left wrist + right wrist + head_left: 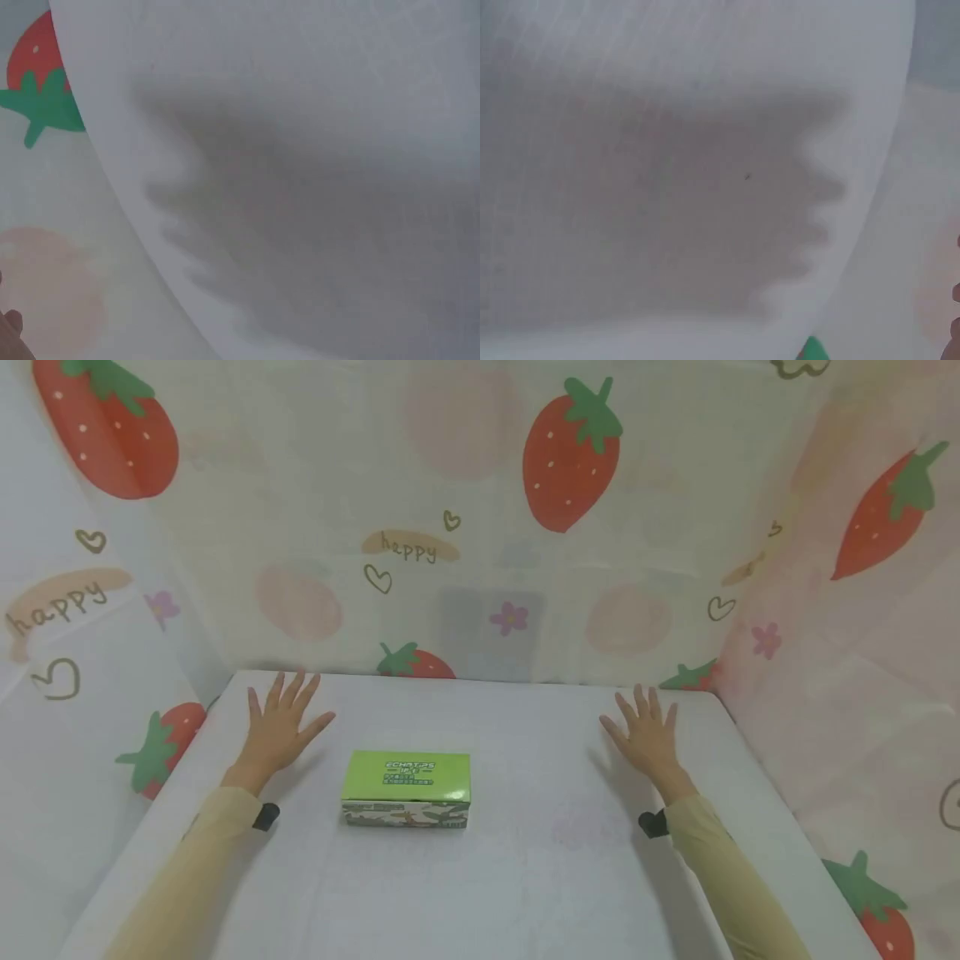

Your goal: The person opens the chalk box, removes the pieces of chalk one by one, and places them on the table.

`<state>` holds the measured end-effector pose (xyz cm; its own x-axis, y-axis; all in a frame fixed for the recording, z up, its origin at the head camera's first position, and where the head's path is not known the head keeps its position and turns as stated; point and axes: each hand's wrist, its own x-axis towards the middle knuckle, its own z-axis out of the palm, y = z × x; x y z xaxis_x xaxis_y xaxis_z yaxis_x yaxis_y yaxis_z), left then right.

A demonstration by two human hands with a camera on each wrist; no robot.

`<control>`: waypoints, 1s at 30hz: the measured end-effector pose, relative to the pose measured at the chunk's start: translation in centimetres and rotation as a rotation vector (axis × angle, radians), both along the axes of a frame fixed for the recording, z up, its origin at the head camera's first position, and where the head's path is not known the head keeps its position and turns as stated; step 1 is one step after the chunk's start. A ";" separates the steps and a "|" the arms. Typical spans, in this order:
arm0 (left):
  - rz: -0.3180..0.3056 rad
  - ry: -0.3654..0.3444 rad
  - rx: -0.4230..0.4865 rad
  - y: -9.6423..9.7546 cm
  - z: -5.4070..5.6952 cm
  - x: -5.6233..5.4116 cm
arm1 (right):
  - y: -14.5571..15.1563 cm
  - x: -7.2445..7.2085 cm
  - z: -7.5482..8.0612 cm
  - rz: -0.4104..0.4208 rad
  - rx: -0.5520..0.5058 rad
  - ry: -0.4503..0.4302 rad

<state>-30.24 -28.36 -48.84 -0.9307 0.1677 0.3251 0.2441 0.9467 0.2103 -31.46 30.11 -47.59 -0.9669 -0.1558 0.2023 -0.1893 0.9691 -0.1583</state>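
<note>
A green-topped cardboard box [406, 777] with printed lettering and a patterned front side lies on the white table [525, 893], left of the middle. My left hand [276, 731], fingers spread and straight, hovers to the left of the box and holds nothing. Over the table's right part, my right hand [647, 739] is spread in the same way, well apart from the box and bare of any object. Each wrist view shows mainly that hand's shadow on the white surface, with only fingertips [13, 322] at the left wrist view's edge and fingertips [955, 294] at the right wrist view's edge.
A strawberry-printed backdrop [480, 552] rises behind the table's far edge, with further printed panels at the left [82, 635] and right [847, 693]. Dark bands sit at the left wrist [266, 817] and right wrist [653, 823].
</note>
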 end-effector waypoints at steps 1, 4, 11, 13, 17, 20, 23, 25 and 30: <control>-0.012 0.005 0.011 0.1 0.1 0.1 | -0.3 0.1 0.1 0.007 -0.004 0.001; -0.033 0.011 0.048 0.5 0.5 0.5 | -1.0 0.2 0.5 0.033 -0.016 0.014; -0.036 0.021 0.142 1.1 1.6 2.2 | -3.7 0.7 0.9 0.122 -0.060 0.091; -0.053 0.036 0.179 1.4 1.7 2.8 | -4.6 0.9 0.8 0.149 -0.081 0.115; -0.097 0.064 0.284 2.1 1.4 3.9 | -6.5 1.4 0.5 0.208 -0.145 0.147; -0.111 0.058 0.348 2.7 1.0 5.0 | -8.1 1.7 0.2 0.253 -0.197 0.141; -0.113 0.012 0.376 3.2 0.6 5.9 | -9.6 2.1 0.0 0.286 -0.235 0.117; -0.116 -0.037 0.391 3.6 0.5 6.4 | -10.4 2.3 0.0 0.308 -0.246 0.103; -0.146 -0.191 0.429 4.5 0.4 7.4 | -12.4 2.9 -0.1 0.367 -0.250 0.080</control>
